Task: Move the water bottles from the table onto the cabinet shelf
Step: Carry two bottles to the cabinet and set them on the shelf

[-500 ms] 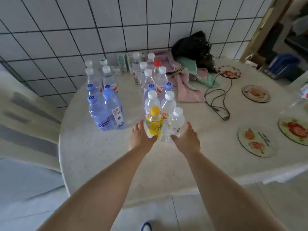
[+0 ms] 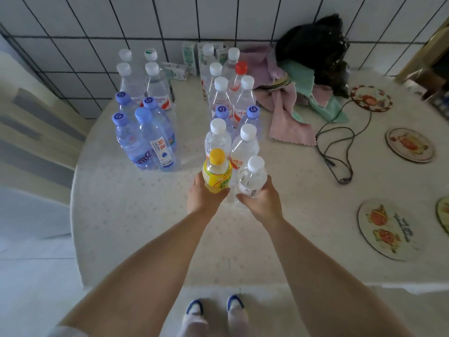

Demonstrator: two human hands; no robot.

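Note:
My left hand (image 2: 203, 198) is wrapped around a yellow-capped bottle with a yellow label (image 2: 217, 171) at the front of the middle row. Beside it, my right hand (image 2: 261, 200) grips a clear bottle with a white cap (image 2: 252, 177). Both bottles stand upright on the round white table (image 2: 145, 227). Behind them runs a row of several clear bottles with white, blue and one red cap (image 2: 233, 110). A second cluster of blue-tinted and clear bottles (image 2: 143, 127) stands to the left. No cabinet shelf is in view.
Pink and green cloths (image 2: 291, 113) and a black bag (image 2: 315, 47) lie at the back right by the tiled wall. A black cable (image 2: 340, 152) loops across the table. Round decorated coasters (image 2: 386, 229) sit along the right side. Small cartons (image 2: 189, 57) stand against the wall.
Both hands have closed around the two front bottles, where earlier their fingers were just reaching the bottles' sides. The view has tilted down, showing my feet.

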